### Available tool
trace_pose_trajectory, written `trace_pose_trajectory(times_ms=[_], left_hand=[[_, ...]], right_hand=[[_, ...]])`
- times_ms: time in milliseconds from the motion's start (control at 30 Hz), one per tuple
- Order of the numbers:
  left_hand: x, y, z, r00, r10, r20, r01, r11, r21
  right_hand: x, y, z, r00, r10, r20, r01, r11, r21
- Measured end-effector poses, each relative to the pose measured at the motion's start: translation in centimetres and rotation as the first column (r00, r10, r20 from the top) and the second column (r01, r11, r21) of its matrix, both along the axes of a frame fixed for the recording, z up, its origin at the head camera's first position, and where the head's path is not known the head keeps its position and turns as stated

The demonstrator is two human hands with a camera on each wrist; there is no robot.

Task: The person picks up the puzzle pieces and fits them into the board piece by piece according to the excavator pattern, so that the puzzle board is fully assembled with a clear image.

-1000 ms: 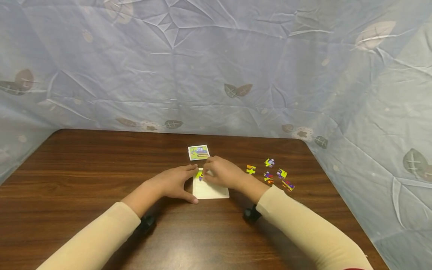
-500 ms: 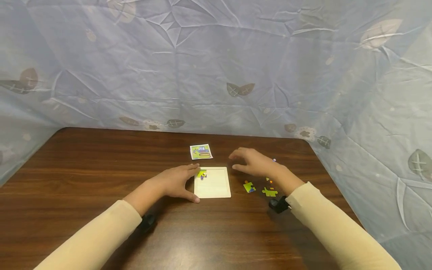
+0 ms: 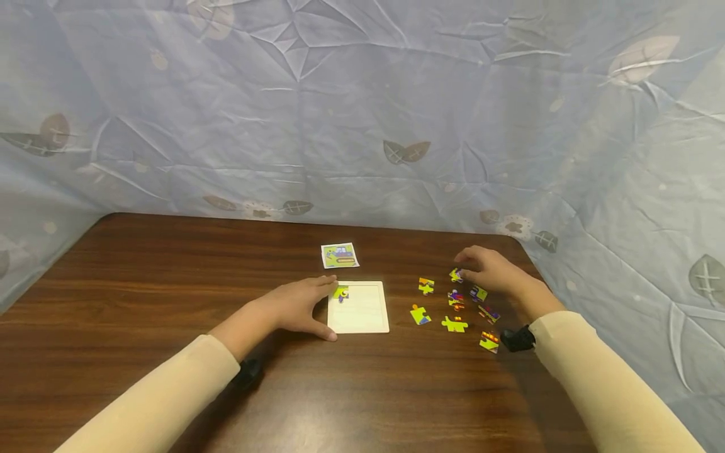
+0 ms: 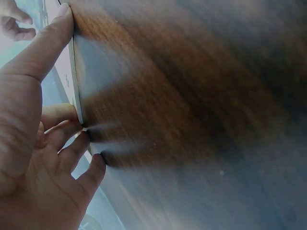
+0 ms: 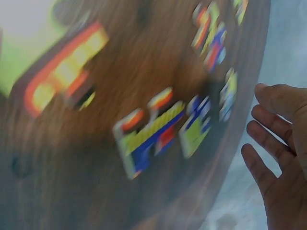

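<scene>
A pale square puzzle tray [image 3: 362, 311] lies flat on the table. One yellow-green and purple puzzle piece [image 3: 342, 293] sits in its far left corner. My left hand [image 3: 297, 306] rests along the tray's left side, thumb and fingers touching its edge in the left wrist view. Over on the right, my right hand [image 3: 491, 270] reaches to a jigsaw piece [image 3: 455, 275] at the back of the loose group. In the right wrist view its fingers [image 5: 261, 165] are spread apart with nothing held; whether a fingertip touches the piece is unclear.
Several loose puzzle pieces lie right of the tray, including a green one [image 3: 455, 324] and an orange-topped one [image 3: 489, 341]. Behind the tray lies a picture card [image 3: 340, 255] of a digger. A patterned cloth [image 3: 362, 113] hangs behind the brown table [image 3: 198, 277].
My right hand has left the tray's corner, where the piece now shows, and moved right to the loose pieces. The left hand has stayed at the tray's edge.
</scene>
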State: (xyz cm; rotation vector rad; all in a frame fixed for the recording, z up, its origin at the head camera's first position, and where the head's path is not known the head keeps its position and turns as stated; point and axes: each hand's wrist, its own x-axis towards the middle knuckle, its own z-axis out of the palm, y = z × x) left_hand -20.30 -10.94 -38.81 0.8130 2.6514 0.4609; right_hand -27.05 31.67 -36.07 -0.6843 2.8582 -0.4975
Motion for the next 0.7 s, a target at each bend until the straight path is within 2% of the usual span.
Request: trace_pose_trajectory(times_ms=[167,367,700], left_hand=[[0.0,0.1,0.0,1.000,-0.009,0.000,0.009,1.000,0.003],[0.2,0.0,0.2,1.000,-0.012,0.017,0.012,1.000,-0.002],[0.1,-0.2,-0.1,1.000,-0.003,0.007,0.003,1.000,-0.007]], right_hand=[[-0.1,1.8,-1.2,1.000,-0.004,0.007,0.004,1.000,-0.010],[-0.1,2.1,-2.2,0.999,0.007,0.049,-0.005,0.999,-0.052],[-0.4,1.5,-2.2,0.999,0.033,-0.029,-0.033,0.999,0.002]])
